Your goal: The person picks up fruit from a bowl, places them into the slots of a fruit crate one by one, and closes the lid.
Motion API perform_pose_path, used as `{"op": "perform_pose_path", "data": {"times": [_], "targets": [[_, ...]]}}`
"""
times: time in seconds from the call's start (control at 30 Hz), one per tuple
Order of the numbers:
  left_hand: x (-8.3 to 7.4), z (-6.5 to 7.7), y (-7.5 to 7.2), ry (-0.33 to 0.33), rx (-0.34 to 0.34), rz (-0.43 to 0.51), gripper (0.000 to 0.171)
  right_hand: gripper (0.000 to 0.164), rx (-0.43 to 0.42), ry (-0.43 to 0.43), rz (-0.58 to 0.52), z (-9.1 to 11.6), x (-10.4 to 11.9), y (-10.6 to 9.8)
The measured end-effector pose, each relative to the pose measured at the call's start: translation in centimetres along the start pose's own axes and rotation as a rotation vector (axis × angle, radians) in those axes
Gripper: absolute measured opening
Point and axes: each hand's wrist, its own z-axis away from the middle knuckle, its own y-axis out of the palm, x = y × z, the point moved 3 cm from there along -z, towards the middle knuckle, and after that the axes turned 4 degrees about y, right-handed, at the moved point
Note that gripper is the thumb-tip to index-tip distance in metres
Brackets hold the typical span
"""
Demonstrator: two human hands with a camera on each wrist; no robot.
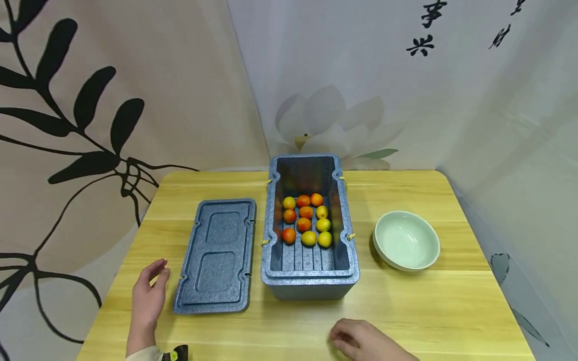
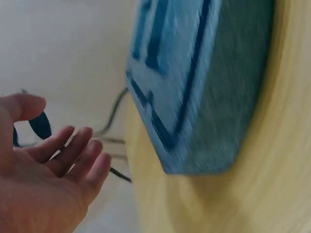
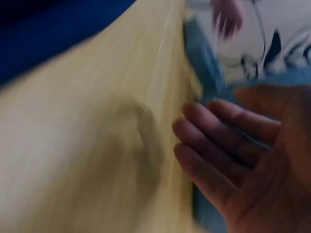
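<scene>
My left hand hovers over the table's left side, beside the blue-grey foam lid. Its fingers are loosely bent around nothing, as the left wrist view shows with the hand apart from the lid. My right hand is at the front of the table, in front of the foam box, palm bare and fingers relaxed in the right wrist view. Inside the uncovered box lie several small round fruits, red-orange ones and yellow ones, like cherry tomatoes or small citrus.
A pale green bowl stands right of the box on the wooden table. Small yellow cord loops stick out at the box's sides. Printed curtains hang behind the table's back edge.
</scene>
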Motion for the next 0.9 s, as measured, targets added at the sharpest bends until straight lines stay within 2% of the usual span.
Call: {"op": "perform_pose_path", "data": {"times": [0.03, 0.1, 0.23, 0.33, 0.47, 0.57, 0.7, 0.8, 0.9], "targets": [[0.5, -0.3, 0.0, -0.019, 0.029, -0.003, 0.048, 0.018, 0.067, -0.010, -0.018, -0.8, 0.8, 0.6], [1.3, -0.8, 0.0, -0.049, 0.075, -0.009, 0.050, 0.032, 0.145, -0.040, -0.036, -2.6, 3.0, 1.7], [2.3, -1.5, 0.3, -0.069, 0.165, -0.012, 0.053, 0.060, 0.175, -0.121, 0.009, -6.1, 8.1, 3.6], [3.0, -2.0, 0.5, -0.044, 0.206, -0.014, 0.054, 0.071, 0.080, -0.175, -0.033, -9.1, 11.0, 5.3], [3.9, -2.5, 0.6, -0.027, 0.233, -0.004, 0.052, 0.078, -0.142, -0.113, -0.169, -13.0, 12.4, 7.4], [4.4, -3.0, 1.0, -0.031, 0.265, 0.010, 0.054, 0.081, -0.281, -0.037, -0.236, -15.4, 12.0, 8.5], [4.8, -3.5, 1.7, -0.025, 0.350, 0.009, 0.061, 0.082, -0.439, 0.026, -0.276, -18.1, 10.6, 9.4], [5.1, -3.8, 2.1, -0.025, 0.391, 0.004, 0.063, 0.082, -0.504, 0.071, -0.325, -19.8, 9.6, 10.1], [5.2, -4.1, 2.7, -0.014, 0.398, 0.020, 0.062, 0.080, -0.530, 0.097, -0.362, -20.9, 8.9, 10.4]]}}
